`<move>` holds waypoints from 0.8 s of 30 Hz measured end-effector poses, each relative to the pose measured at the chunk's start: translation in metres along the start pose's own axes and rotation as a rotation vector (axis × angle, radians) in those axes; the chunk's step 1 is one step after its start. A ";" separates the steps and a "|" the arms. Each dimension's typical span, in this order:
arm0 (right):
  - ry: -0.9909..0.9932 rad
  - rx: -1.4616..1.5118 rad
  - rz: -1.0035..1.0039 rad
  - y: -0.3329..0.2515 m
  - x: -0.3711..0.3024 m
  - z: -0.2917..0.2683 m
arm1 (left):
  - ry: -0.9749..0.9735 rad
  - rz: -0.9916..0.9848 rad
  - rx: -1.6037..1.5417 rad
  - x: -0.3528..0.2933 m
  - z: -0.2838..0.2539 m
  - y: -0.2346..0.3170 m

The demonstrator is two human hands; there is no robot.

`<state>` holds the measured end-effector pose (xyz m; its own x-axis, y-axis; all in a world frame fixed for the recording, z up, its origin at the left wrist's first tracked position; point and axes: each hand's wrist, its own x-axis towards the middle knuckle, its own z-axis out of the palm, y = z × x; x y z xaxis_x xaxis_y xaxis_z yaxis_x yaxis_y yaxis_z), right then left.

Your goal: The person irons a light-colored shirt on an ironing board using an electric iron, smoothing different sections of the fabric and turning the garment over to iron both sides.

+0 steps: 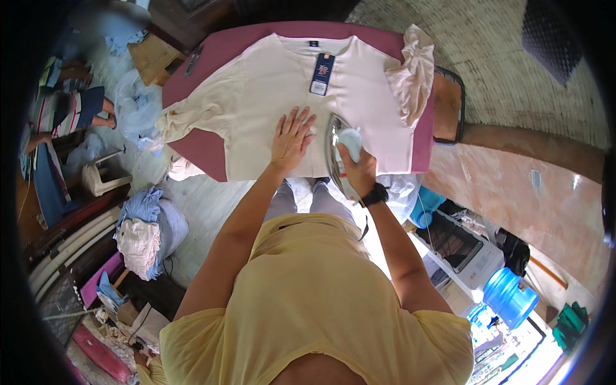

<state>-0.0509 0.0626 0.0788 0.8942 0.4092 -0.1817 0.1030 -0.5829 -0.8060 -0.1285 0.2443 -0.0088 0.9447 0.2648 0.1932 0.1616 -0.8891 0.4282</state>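
Note:
A cream blouse [269, 77] with gathered sleeves lies spread over a maroon ironing board [196, 154], its neckline at the far side. From the neck hangs a dark blue swing tag [323, 72]. My left hand [294, 140] rests flat on the blouse, left of its middle, fingers stretched out. In my right hand [360, 172] is the handle of a clothes iron [335, 154], standing on the cloth just right of the left hand, tip pointing away from me. The iron's soleplate is hidden. The right sleeve is bunched at the board's far right corner.
Small scissors [194, 59] lie at the board's far left. A pile of folded clothes [142, 237] and clear plastic bags [136, 106] are on the floor at left, near another person's legs [102, 119]. Low right are a microwave oven [452, 244] and a blue water bottle [510, 298].

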 end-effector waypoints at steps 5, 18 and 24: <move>0.111 -0.202 -0.090 0.004 0.028 0.013 | -0.030 -0.014 0.089 0.001 0.002 0.002; 0.181 -0.127 0.094 0.032 0.138 -0.019 | 0.063 -0.097 0.019 0.022 0.012 0.002; -0.220 -0.465 -0.122 0.034 0.105 -0.111 | 0.112 -0.102 0.019 0.025 0.013 0.027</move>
<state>0.0945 0.0077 0.0952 0.7562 0.6021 -0.2561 0.4278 -0.7512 -0.5027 -0.0964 0.2220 -0.0037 0.8856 0.3932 0.2470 0.2616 -0.8620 0.4342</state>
